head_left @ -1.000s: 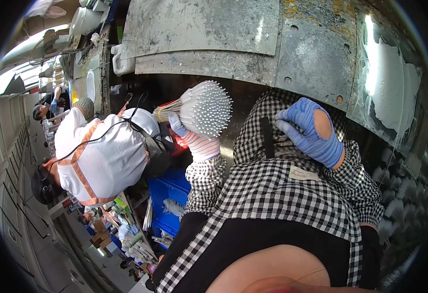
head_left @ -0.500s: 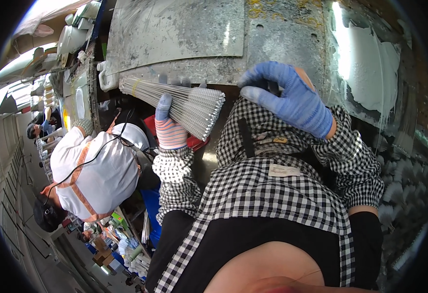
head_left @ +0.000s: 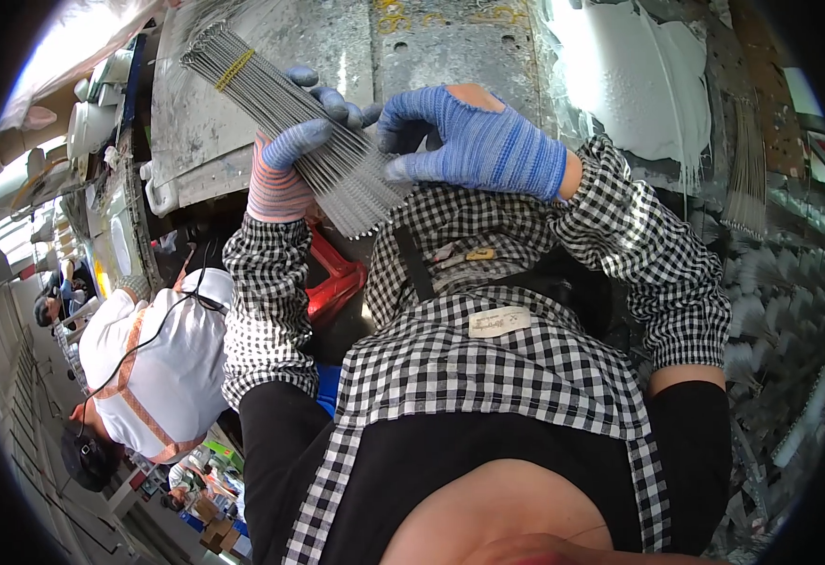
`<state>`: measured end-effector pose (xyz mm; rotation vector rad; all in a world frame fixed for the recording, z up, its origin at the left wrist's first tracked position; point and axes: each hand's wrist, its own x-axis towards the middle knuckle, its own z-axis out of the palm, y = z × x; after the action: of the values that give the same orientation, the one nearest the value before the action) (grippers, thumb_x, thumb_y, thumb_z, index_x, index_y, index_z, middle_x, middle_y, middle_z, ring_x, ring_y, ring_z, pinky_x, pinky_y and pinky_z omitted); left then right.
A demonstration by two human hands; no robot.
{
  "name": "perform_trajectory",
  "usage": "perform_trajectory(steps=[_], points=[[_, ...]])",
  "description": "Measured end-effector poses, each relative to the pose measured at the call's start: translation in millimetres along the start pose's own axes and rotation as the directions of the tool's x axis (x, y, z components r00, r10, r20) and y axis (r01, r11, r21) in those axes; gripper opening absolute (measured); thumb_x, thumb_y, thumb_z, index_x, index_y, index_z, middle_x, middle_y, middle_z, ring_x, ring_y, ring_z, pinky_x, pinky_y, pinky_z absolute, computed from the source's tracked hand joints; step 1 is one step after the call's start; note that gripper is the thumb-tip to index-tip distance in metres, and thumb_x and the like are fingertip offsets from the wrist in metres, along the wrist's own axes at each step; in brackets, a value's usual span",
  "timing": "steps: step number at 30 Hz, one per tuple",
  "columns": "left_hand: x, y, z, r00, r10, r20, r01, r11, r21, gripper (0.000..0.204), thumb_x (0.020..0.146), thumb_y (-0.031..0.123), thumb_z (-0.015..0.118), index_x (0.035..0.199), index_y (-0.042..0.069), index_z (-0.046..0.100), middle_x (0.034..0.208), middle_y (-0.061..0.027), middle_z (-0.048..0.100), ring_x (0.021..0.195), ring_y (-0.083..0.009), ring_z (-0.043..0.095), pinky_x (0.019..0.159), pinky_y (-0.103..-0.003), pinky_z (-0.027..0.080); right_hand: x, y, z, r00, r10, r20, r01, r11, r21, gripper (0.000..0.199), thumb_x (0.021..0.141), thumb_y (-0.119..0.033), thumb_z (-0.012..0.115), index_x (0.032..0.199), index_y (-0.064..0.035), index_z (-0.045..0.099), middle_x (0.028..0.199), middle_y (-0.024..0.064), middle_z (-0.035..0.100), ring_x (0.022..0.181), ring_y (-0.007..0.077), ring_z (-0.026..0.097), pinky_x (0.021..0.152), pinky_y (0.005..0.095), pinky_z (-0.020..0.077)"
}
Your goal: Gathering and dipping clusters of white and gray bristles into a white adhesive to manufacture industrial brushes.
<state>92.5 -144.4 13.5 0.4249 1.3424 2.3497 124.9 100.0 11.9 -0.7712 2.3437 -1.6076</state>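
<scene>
My left hand (head_left: 285, 155), in a striped knit glove, is closed around a bundle of thin wire rods (head_left: 285, 108). Small loops show at the bundle's upper left end, where a yellow tie (head_left: 234, 70) wraps it. Towards me the rods fan out into grey, textured ends with pale tips. In a blue glove with bare skin showing at its back, my right hand (head_left: 474, 141) curves beside that fanned end. Its thumb and fingers are apart; the thumb tip is at the rods' edge, and I cannot tell whether it presses on them.
A stained grey worktable (head_left: 450, 56) lies beyond my hands, with thick white paste (head_left: 634, 75) at its right. More wire rods (head_left: 744, 174) hang at the far right, above pale bristly pieces (head_left: 770, 330). A co-worker in white (head_left: 158, 358) sits at left. Something red (head_left: 332, 278) is below my left wrist.
The bundle has swung to a steeper slant, its tied end rising over the worktable. My right hand has moved left to the fanned end. The view has shifted.
</scene>
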Motion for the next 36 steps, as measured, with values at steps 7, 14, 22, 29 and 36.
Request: perform_trajectory(steps=[7,14,22,29,36], points=[[29,-2,8,0.997,-0.043,0.070,0.039,0.998,0.045,0.065,0.077,0.001,0.069,0.138,0.005,0.045,0.110,-0.0170,0.065,0.109,-0.0383,0.067,0.103,-0.059,0.053,-15,15,-6,0.981,-0.113,-0.157,0.111,0.994,-0.026,0.026,0.085,-0.022,0.074,0.106,-0.0079,0.072,0.097,0.0089,0.075,0.089,0.0219,0.074,0.087,0.0349,0.0589],[48,-5,25,0.987,-0.044,0.154,0.032,0.996,0.079,0.063,0.077,0.000,0.065,0.137,0.004,0.046,0.115,-0.0196,0.064,0.119,-0.0489,0.062,0.107,-0.065,0.047,-24,14,-18,0.916,-0.322,-0.239,0.222,0.904,-0.366,0.022,0.083,-0.022,0.073,0.102,-0.0103,0.074,0.092,0.0100,0.075,0.086,0.0252,0.074,0.083,0.0361,0.0590],[83,-10,55,0.979,-0.079,0.190,0.039,0.978,0.206,0.061,0.079,0.004,0.067,0.137,0.004,0.046,0.122,-0.0164,0.064,0.124,-0.0440,0.059,0.112,-0.061,0.044,-36,10,-41,0.973,0.027,-0.228,-0.094,0.953,-0.287,0.047,0.083,-0.048,0.079,0.106,-0.0078,0.073,0.089,0.0079,0.077,0.085,0.0237,0.075,0.084,0.0360,0.0591],[110,-16,106,0.982,-0.055,0.180,0.007,0.966,0.259,0.057,0.077,0.003,0.069,0.130,0.003,0.047,0.109,-0.0150,0.069,0.104,-0.0334,0.070,0.097,-0.048,0.056,-47,11,-69,0.948,0.109,-0.298,-0.161,0.975,-0.155,0.056,0.087,-0.053,0.075,0.119,-0.0081,0.070,0.095,0.0098,0.075,0.087,0.0218,0.073,0.085,0.0369,0.0595],[141,-33,145,0.937,-0.013,0.349,-0.098,0.950,0.298,0.055,0.078,0.008,0.076,0.126,0.000,0.050,0.101,-0.0108,0.069,0.097,-0.0250,0.071,0.091,-0.039,0.058,-80,26,-92,0.884,0.229,-0.408,-0.158,0.967,0.201,0.036,0.084,-0.013,0.081,0.110,0.0042,0.063,0.088,0.0025,0.065,0.081,0.0105,0.060,0.074,0.0265,0.0518]])
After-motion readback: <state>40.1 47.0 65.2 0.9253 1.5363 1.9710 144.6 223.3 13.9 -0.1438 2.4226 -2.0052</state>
